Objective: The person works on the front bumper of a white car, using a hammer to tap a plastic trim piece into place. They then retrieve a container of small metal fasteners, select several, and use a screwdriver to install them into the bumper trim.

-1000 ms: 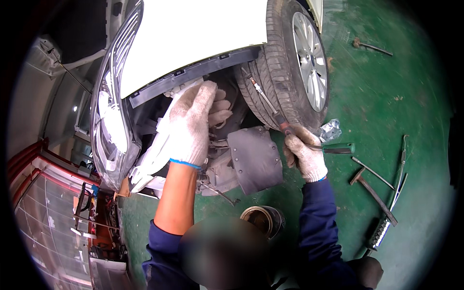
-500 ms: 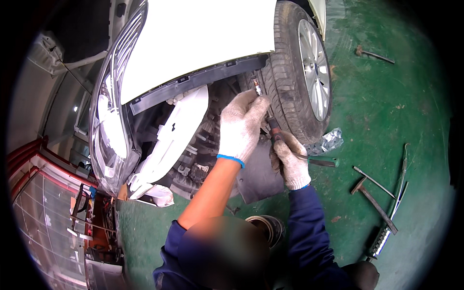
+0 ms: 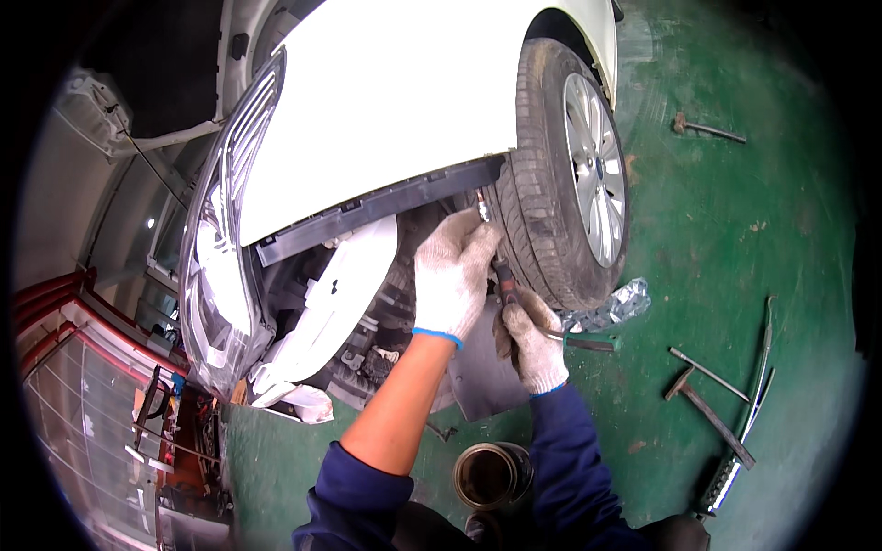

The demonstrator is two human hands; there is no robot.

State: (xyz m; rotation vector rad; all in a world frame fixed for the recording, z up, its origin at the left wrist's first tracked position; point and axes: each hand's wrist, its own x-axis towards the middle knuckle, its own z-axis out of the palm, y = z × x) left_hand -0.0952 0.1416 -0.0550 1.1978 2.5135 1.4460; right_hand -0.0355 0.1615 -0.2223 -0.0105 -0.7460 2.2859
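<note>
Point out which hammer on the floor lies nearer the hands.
The lower hammer, beside the thin metal rod; the other hammer lies farther off, right of the wheel.

The fender (image 3: 395, 110) is plain white, the thin panel (image 3: 322, 317) white with a small black mark. The tyre (image 3: 537, 193) is charcoal with grooved tread, its wheel (image 3: 588, 163) silver. The gloves (image 3: 450, 285) are off-white with blue edging, the sleeves (image 3: 571, 459) navy. Partly hidden, the tool handle (image 3: 507, 288) appears black and red; the handle beside it (image 3: 590, 345) is green and black. The floor (image 3: 689, 230) is green, flecked with paler scuffs.
</note>
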